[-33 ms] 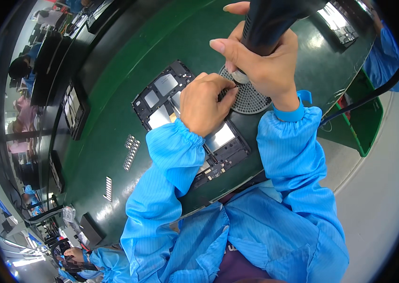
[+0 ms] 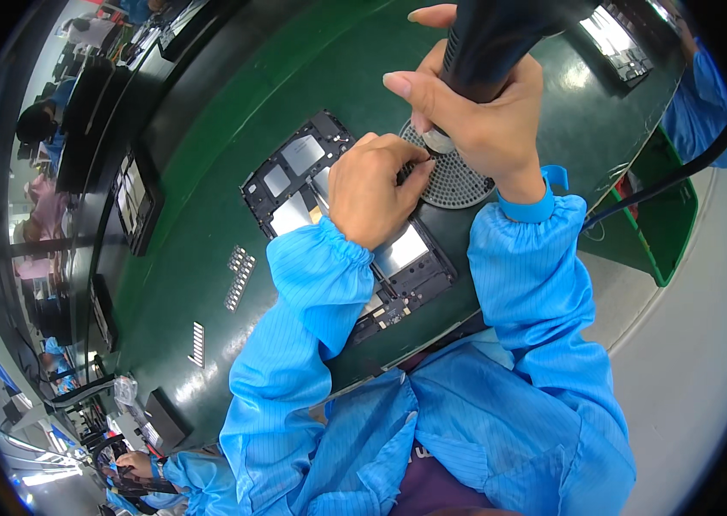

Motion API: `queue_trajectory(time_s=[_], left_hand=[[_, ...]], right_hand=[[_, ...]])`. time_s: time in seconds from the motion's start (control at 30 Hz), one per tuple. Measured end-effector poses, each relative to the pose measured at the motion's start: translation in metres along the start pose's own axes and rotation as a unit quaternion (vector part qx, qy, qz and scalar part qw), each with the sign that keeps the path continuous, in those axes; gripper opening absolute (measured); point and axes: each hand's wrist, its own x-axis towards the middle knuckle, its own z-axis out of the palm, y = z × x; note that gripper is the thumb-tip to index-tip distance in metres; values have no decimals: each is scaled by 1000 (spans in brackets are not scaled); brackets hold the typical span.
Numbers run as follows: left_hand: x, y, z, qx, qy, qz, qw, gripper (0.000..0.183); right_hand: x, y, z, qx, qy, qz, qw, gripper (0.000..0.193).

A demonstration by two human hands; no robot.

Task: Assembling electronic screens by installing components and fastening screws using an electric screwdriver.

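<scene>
Tool (image 2: pixel 488 47) fills my right hand (image 2: pixel 501 116); nearer left, my left hand (image 2: pixel 372 191) narrows over a perforated disc (image 2: pixel 460 185), contents I cannot tell.

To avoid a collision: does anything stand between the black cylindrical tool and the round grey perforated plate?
Perhaps only the left hand: its fingertips are over the plate, close to the pale tip of the tool. Nothing else visible does.

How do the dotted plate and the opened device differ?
The dotted plate is round, whereas the opened device is rectangular. The plate is grey; the device is black with silvery panels. The plate looks smaller than the device. Both are partly hidden, the plate by the right hand, the device by the left hand.
</scene>
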Motion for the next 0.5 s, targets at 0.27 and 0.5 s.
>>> queue_trajectory(time_s=[0.27,0.5], left_hand=[[-4,-6,0,0,9,-17,1000,15],[-4,-5,0,5,13,-40,999,12]], right_hand=[[4,-33,19,-200,94,416,882,40],[5,-31,20,-165,115,412,889,40]])
